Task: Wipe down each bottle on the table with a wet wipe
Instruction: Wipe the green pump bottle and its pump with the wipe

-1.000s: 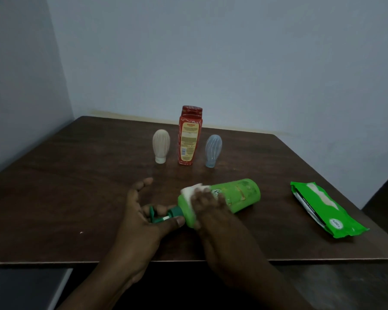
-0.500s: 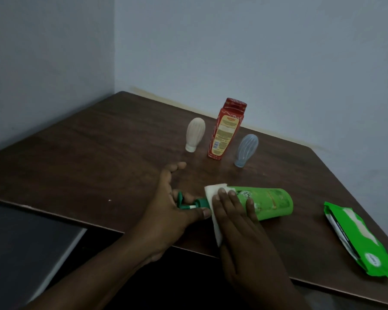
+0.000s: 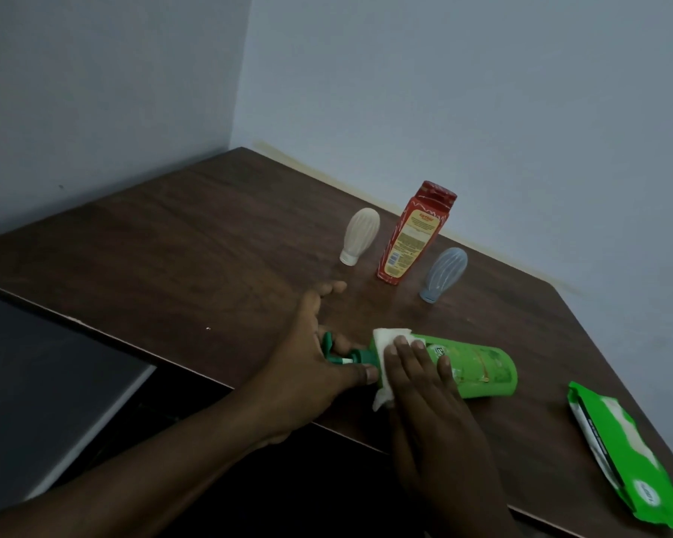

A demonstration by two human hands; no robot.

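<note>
Since half a second back the right hand (image 3: 428, 386) has slid slightly along the bottle and the white wet wipe (image 3: 385, 343) now bunches more over the bottle's shoulder; the view has also swung, so the table sits more to the right.

Left hand (image 3: 307, 363): forearm reaching in from lower left, thumb and curled fingers closed on the dark green pump head (image 3: 337, 353) of the lying bottle, index finger stretched forward and lifted off the table. Grip looks firm, though the palm hides most of the pump.

Right hand: palm down, fingers flat and spread, pressing the wipe onto the bottle's neck end; not clenched, only laid on. A corner of the wipe hangs out below the hand, near the table edge.

Bright green plastic pump bottle (image 3: 478, 368): on its side near the front edge of the dark brown wooden table (image 3: 210, 242), pump to the left, base to the right, under and between both hands.

Behind it, well apart from the hands: a cream ribbed squeeze bottle (image 3: 360, 234) standing on its cap, a tall red bottle with a yellow label (image 3: 414, 234), and a pale blue ribbed squeeze bottle (image 3: 443, 273) also cap-down. Nothing lies between them and the hands.

Far right, near the table's front edge: a green wet-wipe packet (image 3: 630, 460), lying flat.
</note>
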